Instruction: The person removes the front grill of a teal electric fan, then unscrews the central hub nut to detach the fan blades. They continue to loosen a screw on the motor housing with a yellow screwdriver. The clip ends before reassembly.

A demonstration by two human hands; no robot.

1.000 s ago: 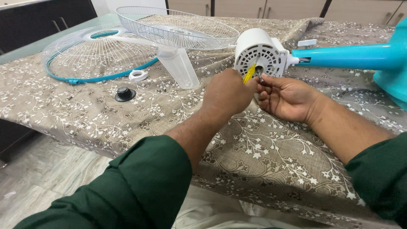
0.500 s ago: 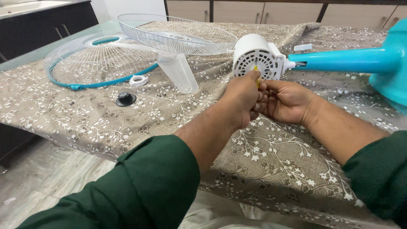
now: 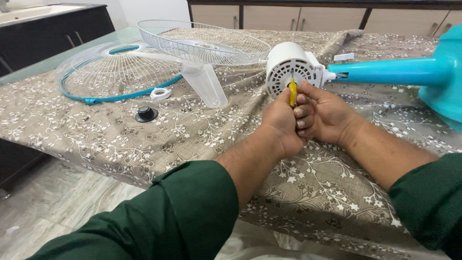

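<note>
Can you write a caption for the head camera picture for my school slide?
Both hands hold a yellow screwdriver upright against the white fan motor on a flowered tablecloth.

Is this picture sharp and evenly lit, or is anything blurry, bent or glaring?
Head view: soft, even light, no harsh glare; faint shadows under the hands. The left hand, right hand and yellow screwdriver are sharp. The wide lens bows the table edge and swells the near green sleeves.

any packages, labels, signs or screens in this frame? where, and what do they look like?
None in view: no packages, labels, signs or screens.
The white motor housing, teal stand pole, grilles and cloth-covered table show no visible markings; both hands hold a yellow screwdriver.
</note>
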